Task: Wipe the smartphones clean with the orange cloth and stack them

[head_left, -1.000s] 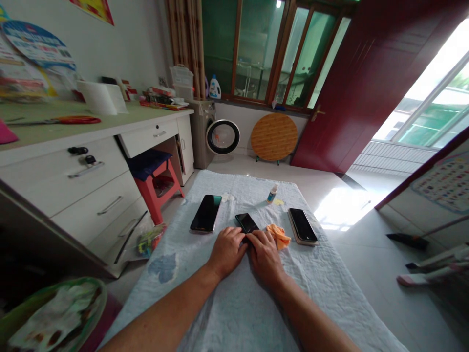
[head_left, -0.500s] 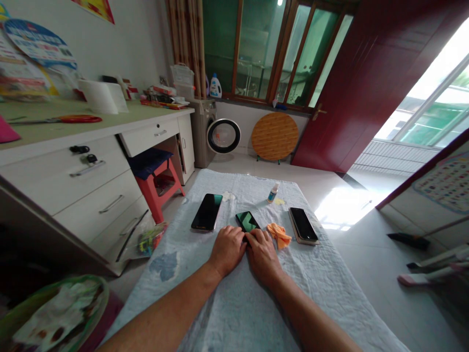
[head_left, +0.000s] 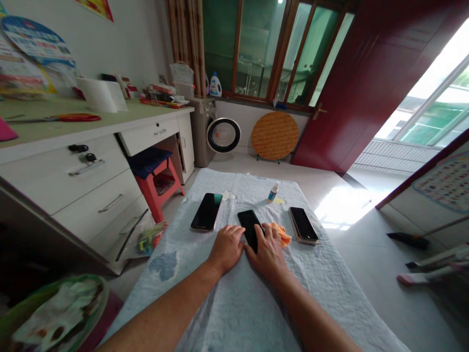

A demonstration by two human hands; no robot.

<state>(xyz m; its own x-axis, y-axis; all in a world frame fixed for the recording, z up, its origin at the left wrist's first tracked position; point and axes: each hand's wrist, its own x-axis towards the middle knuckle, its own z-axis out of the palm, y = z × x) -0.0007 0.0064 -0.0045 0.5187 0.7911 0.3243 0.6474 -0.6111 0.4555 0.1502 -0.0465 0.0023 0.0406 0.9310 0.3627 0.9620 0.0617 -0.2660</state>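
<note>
Between my two hands lies a black smartphone (head_left: 250,228), dark screen up, on the cloth-covered table. My left hand (head_left: 226,249) is closed with curled fingers at the phone's left edge. My right hand (head_left: 268,252) grips the lower right part, its thumb near the bottom end and its fingers over the right edge. Partly behind the right fingers is a crumpled orange cloth (head_left: 283,235). A larger phone (head_left: 207,211) rests to the left, and another phone (head_left: 304,225) lies on the right on a tan case or second slab. A small spray bottle (head_left: 273,192) stands upright beyond.
A pale blue patterned cloth (head_left: 315,293) covers the table. Left are a white desk (head_left: 110,166), a red stool (head_left: 157,183) and a waste bin (head_left: 106,308). Farther back stand a washing machine (head_left: 203,137) with its door ajar and a round wooden tabletop (head_left: 274,136).
The middle phone's screen went from a green reflection to dark. My right hand shifted right toward the orange cloth and its fingers spread along the phone's edge, uncovering more screen. The left hand barely moved.
</note>
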